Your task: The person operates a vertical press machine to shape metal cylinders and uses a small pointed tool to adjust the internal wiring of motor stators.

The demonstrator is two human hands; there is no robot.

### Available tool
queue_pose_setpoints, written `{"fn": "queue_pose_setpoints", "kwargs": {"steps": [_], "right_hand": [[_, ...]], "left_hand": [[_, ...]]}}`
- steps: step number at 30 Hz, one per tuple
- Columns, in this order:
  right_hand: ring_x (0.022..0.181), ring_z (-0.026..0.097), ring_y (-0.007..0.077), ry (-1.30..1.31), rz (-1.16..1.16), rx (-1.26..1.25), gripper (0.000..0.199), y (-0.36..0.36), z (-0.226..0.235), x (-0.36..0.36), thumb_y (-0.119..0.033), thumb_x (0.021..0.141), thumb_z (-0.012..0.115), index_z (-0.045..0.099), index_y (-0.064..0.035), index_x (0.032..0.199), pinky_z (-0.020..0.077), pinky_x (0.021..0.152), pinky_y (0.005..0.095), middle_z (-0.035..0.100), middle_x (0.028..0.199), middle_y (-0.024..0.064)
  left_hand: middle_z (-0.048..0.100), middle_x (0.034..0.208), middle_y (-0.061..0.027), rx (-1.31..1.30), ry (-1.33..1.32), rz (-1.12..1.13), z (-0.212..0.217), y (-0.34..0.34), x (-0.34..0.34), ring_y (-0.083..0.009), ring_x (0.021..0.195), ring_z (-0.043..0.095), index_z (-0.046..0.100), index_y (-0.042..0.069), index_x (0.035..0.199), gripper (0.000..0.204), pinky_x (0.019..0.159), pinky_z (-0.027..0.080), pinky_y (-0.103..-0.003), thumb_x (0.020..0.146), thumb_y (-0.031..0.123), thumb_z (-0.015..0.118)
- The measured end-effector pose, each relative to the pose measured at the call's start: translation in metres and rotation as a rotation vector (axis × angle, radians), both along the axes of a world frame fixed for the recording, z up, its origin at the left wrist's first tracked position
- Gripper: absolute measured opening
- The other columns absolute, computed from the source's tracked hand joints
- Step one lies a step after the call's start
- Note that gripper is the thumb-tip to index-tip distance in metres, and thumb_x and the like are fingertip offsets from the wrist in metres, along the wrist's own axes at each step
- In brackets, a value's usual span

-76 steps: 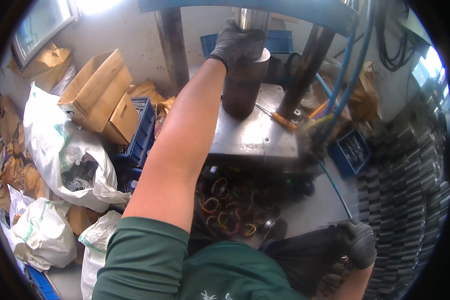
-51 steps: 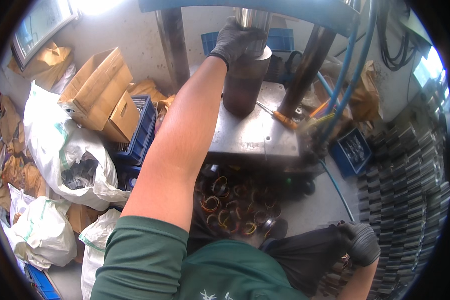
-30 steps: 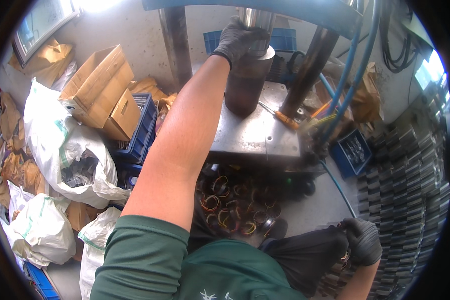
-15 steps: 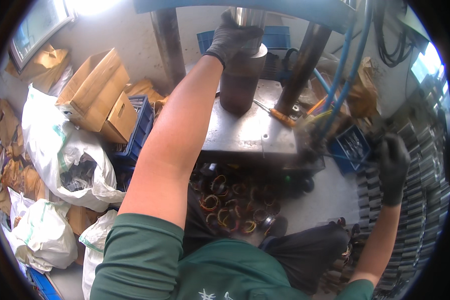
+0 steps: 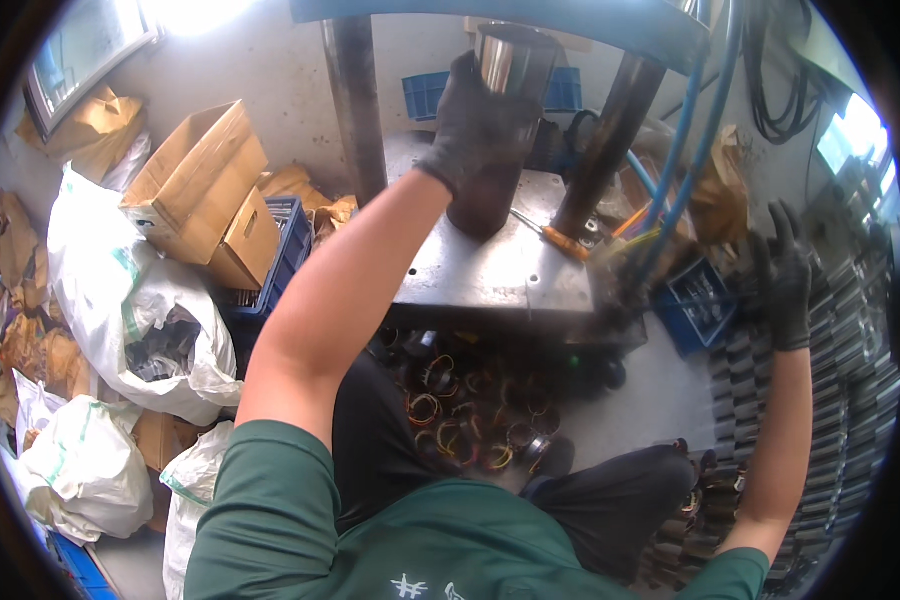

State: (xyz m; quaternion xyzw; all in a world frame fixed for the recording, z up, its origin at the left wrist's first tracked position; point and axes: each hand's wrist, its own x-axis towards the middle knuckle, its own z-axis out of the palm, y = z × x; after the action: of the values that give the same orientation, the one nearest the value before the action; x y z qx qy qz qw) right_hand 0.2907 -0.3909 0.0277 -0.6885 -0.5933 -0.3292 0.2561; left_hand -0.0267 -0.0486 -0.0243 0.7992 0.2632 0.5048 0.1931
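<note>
Where the left hand [image 5: 480, 125] is: high at the press, in a dark glove, thumb up along one side and fingers wrapped around the shiny metal cylinder [image 5: 502, 65].
Left grip: narrow, closed about the cylinder.
Shiny cylinder: below the blue press beam [image 5: 510, 12], its round upper rim in view, tilted slightly to the right – the hand hides its lower part.
Dark cylinder: a thick dark cylinder [image 5: 483, 205] stands beneath the hand on the steel plate [image 5: 450, 275]; whether it touches the shiny one, I cannot tell.
Right hand [image 5: 786, 280]: gloved, raised well apart from the press, near a blue bin [image 5: 682, 337] and the stacked metal parts [image 5: 835, 440].
Right grip: wide, fingers spread and pointing up.
Plate: an orange-handled tool [image 5: 567, 244] lies to the right of the dark cylinder, its shaft toward it.
Press frame: a dark column [image 5: 355, 110] on each side, with blue hoses [image 5: 688, 150] hanging just beside the right one.
Under the plate: wire-wound rings [image 5: 425, 408] with coloured leads, crowded together in shadow.
Left side: an open cardboard box [image 5: 185, 170] above a blue crate [image 5: 295, 240] – white sacks [image 5: 80, 230] beside them.
</note>
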Motion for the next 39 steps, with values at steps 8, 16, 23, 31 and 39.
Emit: {"fn": "queue_pose_setpoints", "kwargs": {"steps": [8, 16, 23, 31, 39], "right_hand": [[0.112, 0.065, 0.0377, -0.235, -0.107, -0.358, 0.045, -0.095, -0.035, -0.086, -0.021, 0.089, 0.072, 0.062, 0.0001, 0.127, 0.0462, 0.108, 0.0496, 0.067, 0.116, 0.0197], [0.115, 0.062, 0.0416, 0.16, 0.265, -0.477, 0.054, -0.014, -0.066, -0.222, -0.024, 0.082, 0.081, 0.064, 0.002, 0.126, 0.0437, 0.11, 0.0496, 0.066, 0.121, 0.0202], [0.12, 0.063, 0.0289, 0.742, 0.553, -0.392, 0.075, 0.132, -0.156, -0.272, -0.029, 0.084, 0.084, 0.047, 0.0029, 0.141, 0.0516, 0.104, 0.0407, 0.062, 0.129, 0.0188], [0.112, 0.064, 0.0307, 0.704, 0.504, -0.27, 0.094, 0.19, -0.219, -0.242, -0.031, 0.068, 0.092, 0.047, 0.0034, 0.143, 0.0529, 0.099, 0.0413, 0.058, 0.125, 0.0205], [0.117, 0.058, 0.0182, 0.903, 0.401, -0.583, 0.097, 0.195, -0.187, -0.253, -0.01, 0.068, 0.093, 0.04, -0.0029, 0.149, 0.0577, 0.097, 0.0288, 0.057, 0.128, 0.0104]], "left_hand": [[0.063, 0.117, -0.0101, -0.612, -0.918, -0.617, -0.088, -0.106, -0.05, -0.023, 0.107, 0.066, 0.045, 0.006, 0.141, 0.079, 0.092, 0.06, -0.039, 0.073, 0.009, 0.086], [0.061, 0.125, -0.0125, -1.232, -0.823, -0.343, -0.155, -0.105, -0.07, -0.0293, 0.114, 0.065, 0.043, 0.006, 0.138, 0.069, 0.083, 0.067, -0.046, 0.083, 0.016, 0.084], [0.059, 0.125, -0.0175, -1.285, -0.886, -0.324, -0.157, -0.107, -0.064, -0.0299, 0.114, 0.064, 0.041, 0.002, 0.139, 0.074, 0.085, 0.066, -0.046, 0.084, 0.019, 0.086], [0.06, 0.13, -0.0218, -0.994, -0.667, 0.12, -0.153, -0.042, -0.092, -0.0266, 0.113, 0.062, 0.045, -0.004, 0.142, 0.076, 0.103, 0.05, -0.04, 0.085, 0.025, 0.087], [0.06, 0.122, -0.0155, -0.85, -0.259, 0.117, -0.179, -0.002, -0.103, -0.0237, 0.114, 0.061, 0.053, -0.002, 0.139, 0.065, 0.097, 0.053, -0.038, 0.085, 0.017, 0.082]]}}
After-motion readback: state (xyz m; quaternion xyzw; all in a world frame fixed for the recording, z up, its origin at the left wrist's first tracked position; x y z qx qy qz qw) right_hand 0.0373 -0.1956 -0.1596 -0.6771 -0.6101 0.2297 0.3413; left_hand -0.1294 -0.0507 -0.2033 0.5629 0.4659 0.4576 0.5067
